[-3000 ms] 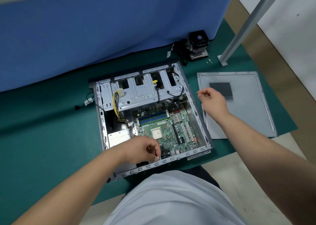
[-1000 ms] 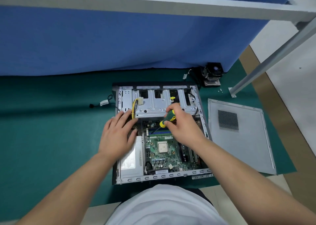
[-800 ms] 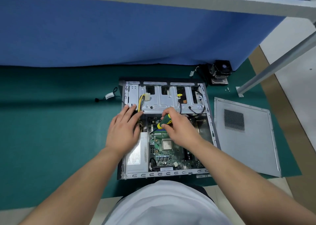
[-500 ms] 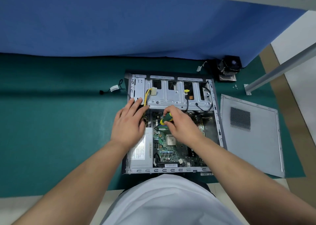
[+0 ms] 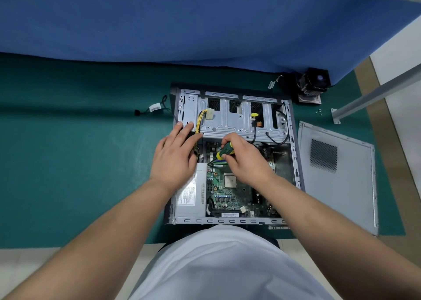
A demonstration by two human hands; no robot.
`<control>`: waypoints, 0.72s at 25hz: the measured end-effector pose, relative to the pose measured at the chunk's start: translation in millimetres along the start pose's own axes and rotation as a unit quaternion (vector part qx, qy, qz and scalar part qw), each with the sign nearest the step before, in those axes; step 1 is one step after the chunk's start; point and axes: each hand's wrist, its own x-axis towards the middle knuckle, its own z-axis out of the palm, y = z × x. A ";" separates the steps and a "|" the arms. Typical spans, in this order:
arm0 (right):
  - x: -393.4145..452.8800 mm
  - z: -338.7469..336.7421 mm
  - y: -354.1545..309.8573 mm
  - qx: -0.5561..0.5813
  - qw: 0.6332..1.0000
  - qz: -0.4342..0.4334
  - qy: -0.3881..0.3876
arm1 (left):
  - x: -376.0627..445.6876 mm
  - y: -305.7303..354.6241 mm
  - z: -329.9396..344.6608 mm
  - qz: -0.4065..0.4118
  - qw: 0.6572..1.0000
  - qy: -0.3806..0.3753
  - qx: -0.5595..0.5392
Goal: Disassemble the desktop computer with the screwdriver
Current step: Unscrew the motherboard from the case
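The open grey metal desktop computer case (image 5: 232, 121) lies flat on the green mat (image 5: 79, 163). The right hand (image 5: 247, 163) curls its fingers round the green-and-yellow-handled screwdriver (image 5: 224, 151) above the green motherboard (image 5: 227, 190). The left hand (image 5: 175, 160) rests flat, fingers straight, on the case's left edge.

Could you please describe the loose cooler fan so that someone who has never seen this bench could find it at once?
Start at the open computer case on the green mat, then look past its far right corner to the foot of the blue curtain. The cooler fan stands there: a black block on a metal base, bulkier than the flat grey side panel nearer the person.
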 end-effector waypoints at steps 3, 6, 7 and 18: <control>-1.7 -0.4 -1.1 0.003 1.000 -0.007 0.000 | -0.1 0.6 -0.7 0.001 1.000 0.001 -0.005; -1.4 -1.3 -6.1 -0.007 1.000 -0.021 -0.004 | -0.7 0.7 -0.7 0.000 1.000 -0.001 -0.007; -1.1 -1.2 -7.4 -0.019 0.999 -0.028 -0.009 | -1.0 0.6 -0.4 -0.001 1.000 -0.002 -0.008; 20.6 -12.8 -27.2 -0.093 0.995 -0.001 -0.038 | 0.1 0.0 0.5 -0.007 1.000 -0.004 -0.016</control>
